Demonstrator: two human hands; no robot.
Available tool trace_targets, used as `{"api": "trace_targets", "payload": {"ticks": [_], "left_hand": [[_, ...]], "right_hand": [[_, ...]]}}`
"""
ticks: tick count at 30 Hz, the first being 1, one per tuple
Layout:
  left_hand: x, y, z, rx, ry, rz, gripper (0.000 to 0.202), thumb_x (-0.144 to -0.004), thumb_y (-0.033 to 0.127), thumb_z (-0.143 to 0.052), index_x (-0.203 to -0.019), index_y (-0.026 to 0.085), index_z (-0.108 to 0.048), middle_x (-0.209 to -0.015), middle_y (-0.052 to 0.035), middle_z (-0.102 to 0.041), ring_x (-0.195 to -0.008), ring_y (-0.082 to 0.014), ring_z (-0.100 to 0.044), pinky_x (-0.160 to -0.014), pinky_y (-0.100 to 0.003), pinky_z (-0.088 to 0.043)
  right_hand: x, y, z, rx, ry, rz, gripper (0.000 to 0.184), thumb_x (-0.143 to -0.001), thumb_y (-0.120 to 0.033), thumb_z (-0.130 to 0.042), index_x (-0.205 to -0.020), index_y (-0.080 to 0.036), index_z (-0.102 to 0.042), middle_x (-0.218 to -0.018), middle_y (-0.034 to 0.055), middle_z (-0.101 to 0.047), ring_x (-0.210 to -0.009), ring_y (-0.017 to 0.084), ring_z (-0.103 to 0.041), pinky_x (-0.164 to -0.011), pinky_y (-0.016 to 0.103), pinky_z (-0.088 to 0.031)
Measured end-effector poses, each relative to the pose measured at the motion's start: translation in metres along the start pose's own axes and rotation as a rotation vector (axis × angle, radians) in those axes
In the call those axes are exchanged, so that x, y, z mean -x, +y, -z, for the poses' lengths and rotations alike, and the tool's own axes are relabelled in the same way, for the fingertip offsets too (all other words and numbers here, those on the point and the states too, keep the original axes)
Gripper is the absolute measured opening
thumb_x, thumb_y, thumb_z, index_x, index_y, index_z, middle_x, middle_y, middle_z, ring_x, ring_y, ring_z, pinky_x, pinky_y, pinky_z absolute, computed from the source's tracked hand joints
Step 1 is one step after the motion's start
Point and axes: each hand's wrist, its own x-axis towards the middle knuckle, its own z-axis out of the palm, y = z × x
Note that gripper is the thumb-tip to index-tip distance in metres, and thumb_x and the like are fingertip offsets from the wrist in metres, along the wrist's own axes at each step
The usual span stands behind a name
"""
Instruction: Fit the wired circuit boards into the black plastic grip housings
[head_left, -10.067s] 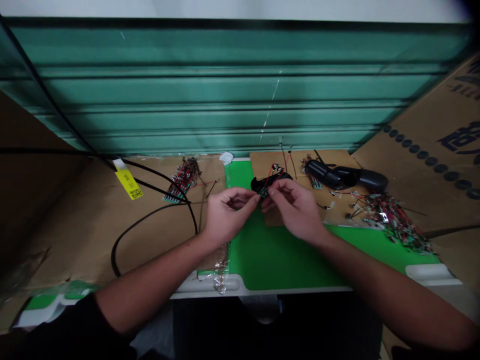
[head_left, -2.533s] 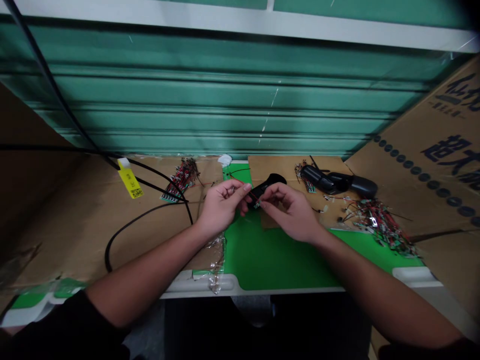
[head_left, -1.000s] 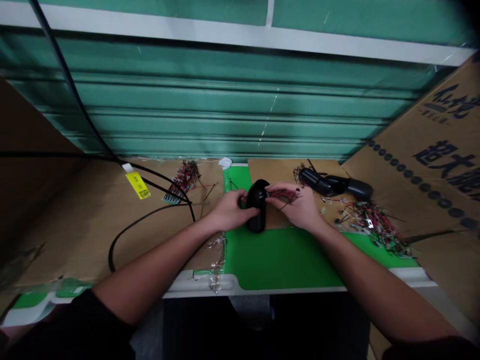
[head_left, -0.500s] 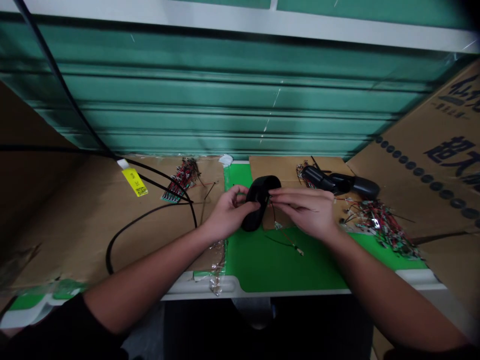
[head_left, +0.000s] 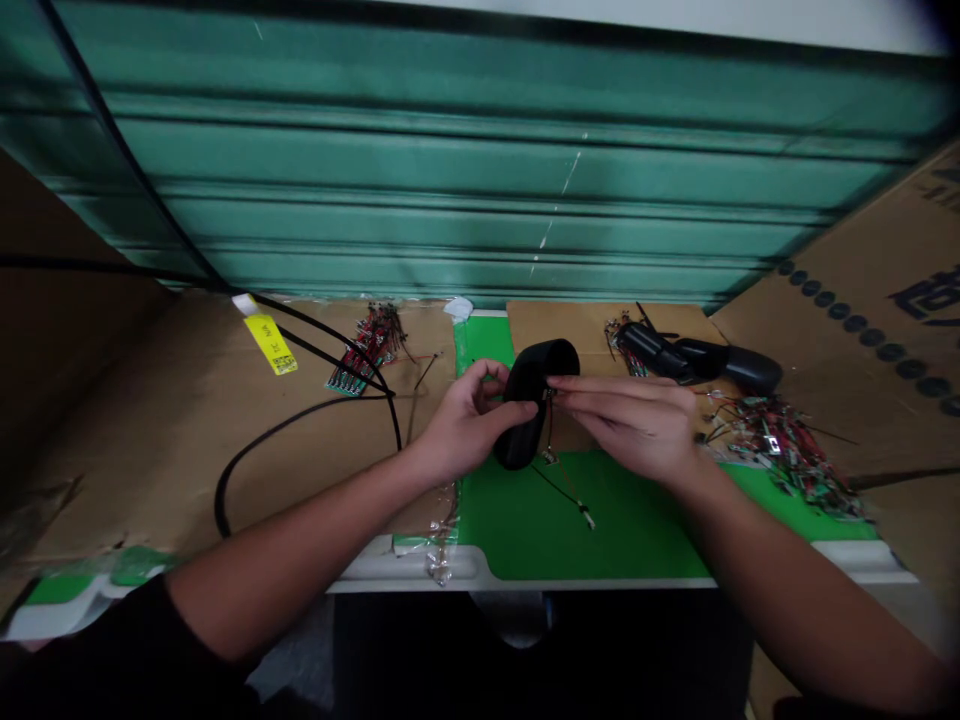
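My left hand (head_left: 469, 420) grips a curved black plastic housing (head_left: 526, 400) around its lower side, with the fingers curling behind it. My right hand (head_left: 630, 425) reaches across from the right, its fingertips pinching thin wires (head_left: 561, 480) at the housing's upper edge. Those wires hang down onto the green mat (head_left: 622, 520) and end in a small pale connector. The inside of the housing is hidden by my fingers and by its own curve.
Behind my hands lie similar black housings (head_left: 694, 362) on a cardboard sheet (head_left: 570, 330). A tangled pile of wired small boards (head_left: 780, 450) sits at the right, and a bundle of red-wired boards (head_left: 367, 350) at the left. A black cable (head_left: 300, 425) crosses the cardboard, with a yellow tag (head_left: 270, 345).
The housing now lies tilted, its curve upward, instead of standing upright. The wired bundle has gone from my right palm, and thin wires now hang from the housing onto the mat.
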Motion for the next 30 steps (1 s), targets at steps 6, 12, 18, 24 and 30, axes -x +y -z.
{"api": "trace_targets", "payload": {"ticks": [6, 12, 18, 24, 30], "left_hand": [[0.000, -0.001, 0.001, 0.003, -0.013, -0.003, 0.052, -0.072, 0.034, -0.096, -0.098, 0.021, -0.054, -0.091, 0.0002, -0.075, -0.071, -0.0131, -0.070, -0.064, -0.024, -0.053], [0.000, -0.003, 0.002, 0.027, -0.034, -0.019, 0.049, -0.074, 0.030, -0.096, -0.099, 0.020, -0.055, -0.094, -0.0007, -0.075, -0.072, -0.0124, -0.070, -0.065, -0.024, -0.054], [0.000, -0.003, 0.001, 0.048, -0.024, -0.009, 0.050, -0.073, 0.030, -0.096, -0.099, 0.021, -0.055, -0.094, -0.0008, -0.076, -0.074, -0.0145, -0.072, -0.067, -0.027, -0.057], [0.001, -0.003, 0.000, 0.064, -0.028, -0.002, 0.052, -0.071, 0.032, -0.099, -0.098, 0.021, -0.055, -0.093, -0.0002, -0.076, -0.073, -0.0149, -0.072, -0.067, -0.027, -0.057], [0.001, -0.002, 0.000, 0.045, -0.025, -0.016, 0.051, -0.072, 0.032, -0.098, -0.098, 0.020, -0.055, -0.097, -0.0017, -0.076, -0.078, -0.0152, -0.073, -0.069, -0.026, -0.057]], "right_hand": [[0.003, 0.000, -0.004, -0.051, 0.021, -0.050, 0.034, -0.095, -0.006, -0.080, -0.119, -0.031, -0.084, -0.123, 0.0020, -0.084, -0.103, 0.022, -0.085, -0.091, 0.033, -0.075], [0.004, -0.002, -0.009, -0.023, 0.039, -0.078, 0.028, -0.096, -0.004, -0.076, -0.114, -0.025, -0.084, -0.118, 0.0043, -0.086, -0.104, 0.021, -0.085, -0.092, 0.033, -0.074], [0.005, -0.002, -0.010, 0.010, 0.083, -0.066, 0.037, -0.095, -0.003, -0.078, -0.121, -0.029, -0.083, -0.120, 0.0017, -0.085, -0.103, 0.021, -0.085, -0.090, 0.033, -0.074], [0.005, -0.004, -0.011, -0.003, 0.065, -0.093, 0.032, -0.096, -0.007, -0.077, -0.118, -0.029, -0.084, -0.118, 0.0020, -0.086, -0.102, 0.022, -0.085, -0.089, 0.034, -0.074], [0.004, -0.005, -0.011, 0.020, 0.058, -0.080, 0.032, -0.097, -0.007, -0.075, -0.118, -0.029, -0.084, -0.117, 0.0018, -0.086, -0.102, 0.022, -0.086, -0.089, 0.035, -0.074]]}}
